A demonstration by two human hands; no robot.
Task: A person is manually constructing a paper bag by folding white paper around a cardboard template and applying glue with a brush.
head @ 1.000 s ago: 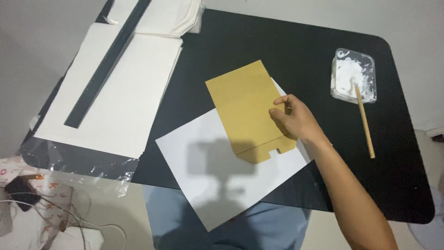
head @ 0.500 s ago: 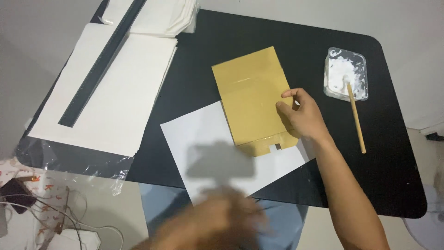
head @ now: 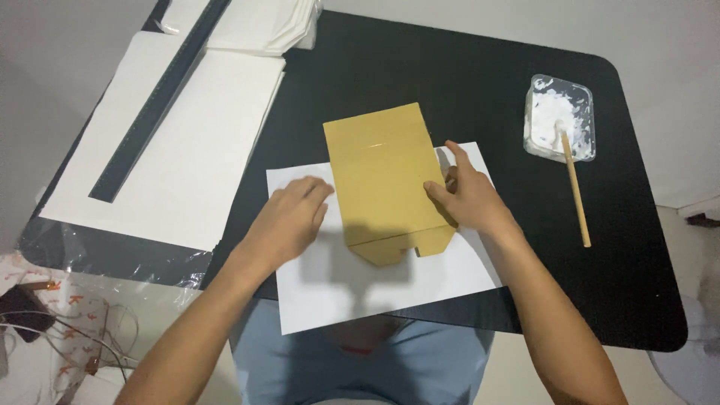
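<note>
A folded tan paper piece (head: 382, 176) with a notched lower flap lies on a white sheet (head: 375, 289) on the black table (head: 465, 82). My right hand (head: 465, 196) presses flat on the tan piece's right edge, fingers spread. My left hand (head: 289, 217) rests on the white sheet just left of the tan piece, fingertips close to its left edge, holding nothing.
A clear tray of white paste (head: 561, 116) with a wooden stick (head: 574, 184) leaning out of it stands at the right. A stack of white sheets in plastic (head: 172, 157) with a long dark ruler (head: 161, 101) fills the left. More white folded paper (head: 255, 22) lies at the top.
My left hand has come up from below onto the white sheet. The tan piece and white sheet now lie squarer to me; my right hand stays on the tan piece's right edge.
</note>
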